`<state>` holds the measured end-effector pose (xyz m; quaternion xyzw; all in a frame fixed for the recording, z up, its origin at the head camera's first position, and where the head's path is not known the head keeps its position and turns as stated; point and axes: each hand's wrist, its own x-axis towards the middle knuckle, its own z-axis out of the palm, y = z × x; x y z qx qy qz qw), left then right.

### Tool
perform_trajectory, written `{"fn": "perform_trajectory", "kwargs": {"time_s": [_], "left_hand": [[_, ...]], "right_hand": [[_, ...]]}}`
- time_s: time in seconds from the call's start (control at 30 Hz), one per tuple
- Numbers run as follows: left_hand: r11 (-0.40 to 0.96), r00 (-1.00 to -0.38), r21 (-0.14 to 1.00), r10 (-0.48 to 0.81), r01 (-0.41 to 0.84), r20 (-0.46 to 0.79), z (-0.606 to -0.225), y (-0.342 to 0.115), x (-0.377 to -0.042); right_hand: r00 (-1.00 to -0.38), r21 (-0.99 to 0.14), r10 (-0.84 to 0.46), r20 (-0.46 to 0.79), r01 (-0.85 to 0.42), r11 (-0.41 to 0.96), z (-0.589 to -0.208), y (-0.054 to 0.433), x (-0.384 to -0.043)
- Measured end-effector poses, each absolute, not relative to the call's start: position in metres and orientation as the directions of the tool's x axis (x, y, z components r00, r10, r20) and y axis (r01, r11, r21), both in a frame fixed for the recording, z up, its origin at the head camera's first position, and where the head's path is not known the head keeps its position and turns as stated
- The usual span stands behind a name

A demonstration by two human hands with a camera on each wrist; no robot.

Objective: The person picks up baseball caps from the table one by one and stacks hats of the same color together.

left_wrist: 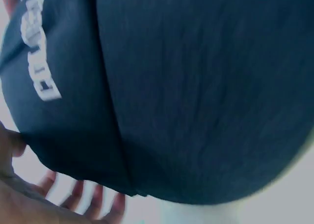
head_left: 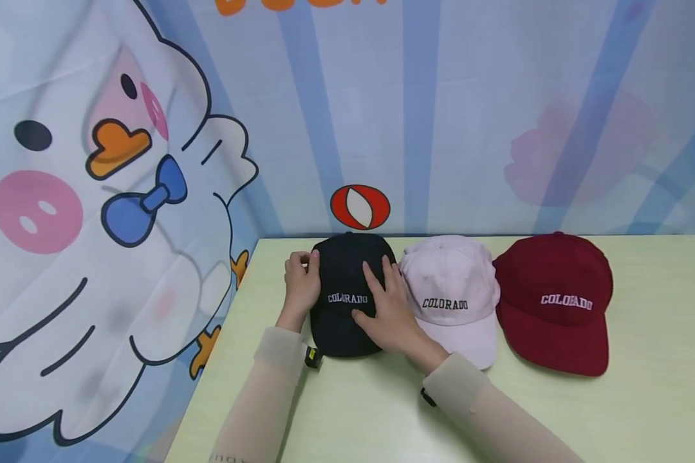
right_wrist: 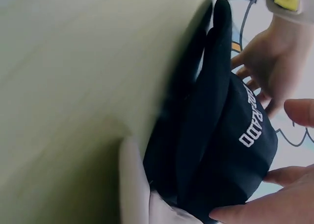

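Note:
A black cap (head_left: 343,276) with white COLORADO lettering stands on the table, brim toward me. The left hand (head_left: 302,283) is at its left side, thumb touching the crown's edge; in the left wrist view its fingers (left_wrist: 73,197) lie spread along the cap's border. Across the front and right side of the same cap rests the right hand (head_left: 390,308), fingers spread and fairly straight. The right wrist view shows its fingertips (right_wrist: 225,213) on the black crown. Next to this cap is a pale pink cap (head_left: 448,276) with dark lettering, partly behind the right hand.
At the right end of the row sits a dark red cap (head_left: 556,283), its edge against the pink one. All three stand on a pale yellow-green table (head_left: 359,411). Behind rises a blue cartoon backdrop (head_left: 469,116), with a large white bird at left.

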<state>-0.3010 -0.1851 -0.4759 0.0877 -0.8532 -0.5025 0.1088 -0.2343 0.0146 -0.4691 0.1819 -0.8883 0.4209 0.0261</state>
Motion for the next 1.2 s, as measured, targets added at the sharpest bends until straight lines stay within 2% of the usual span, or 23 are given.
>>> {"fn": "perform_trajectory", "kwargs": {"time_s": [0.13, 0.37, 0.53, 0.97, 1.2], "left_hand": [[0.511, -0.969, 0.853, -0.245, -0.109, 0.023, -0.471, -0.176, -0.283], [0.465, -0.992, 0.880, -0.116, -0.095, -0.045, -0.470, -0.171, -0.272], [0.469, -0.991, 0.875, -0.110, -0.120, -0.077, -0.477, -0.174, -0.270], [0.416, -0.991, 0.904, -0.120, -0.101, -0.055, -0.486, -0.184, -0.270], [0.465, -0.991, 0.885, -0.133, -0.036, 0.030, -0.478, -0.181, -0.265]], "right_hand": [[-0.941, -0.749, -0.297, 0.163, -0.314, 0.583, -0.471, 0.013, -0.233], [-0.952, -0.805, -0.287, 0.108, -0.253, 0.537, -0.472, 0.012, -0.239], [-0.954, -0.859, -0.295, 0.053, -0.194, 0.473, -0.473, 0.013, -0.242], [-0.960, -0.916, -0.279, 0.025, -0.134, 0.379, -0.480, 0.017, -0.249], [-0.963, -0.886, -0.266, 0.046, -0.162, 0.434, -0.472, 0.022, -0.245]]}}
